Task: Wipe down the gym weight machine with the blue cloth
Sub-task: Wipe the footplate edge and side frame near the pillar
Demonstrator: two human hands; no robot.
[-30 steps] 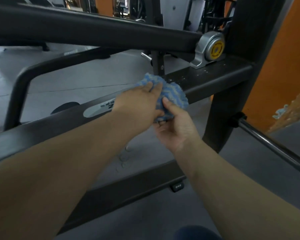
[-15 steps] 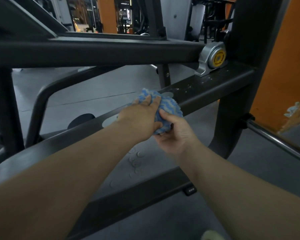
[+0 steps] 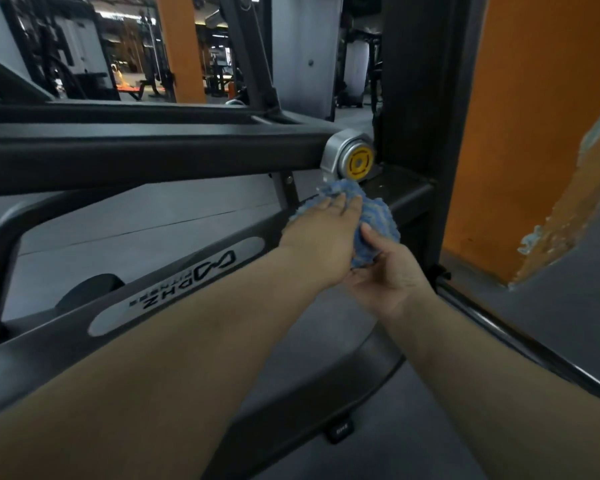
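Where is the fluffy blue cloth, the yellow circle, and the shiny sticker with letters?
blue cloth (image 3: pixel 378 216), head view, on its striped right side.
yellow circle (image 3: pixel 360 163), head view, on its centre.
silver logo plate (image 3: pixel 174 289), head view, beside the lettering.

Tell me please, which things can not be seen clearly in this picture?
- Head view: bar surface under the blue cloth, hidden by cloth and left hand.
- Right hand fingers, hidden behind the cloth.
- Small label low on the frame, too small to read.
- Background machines, blurred and dark.
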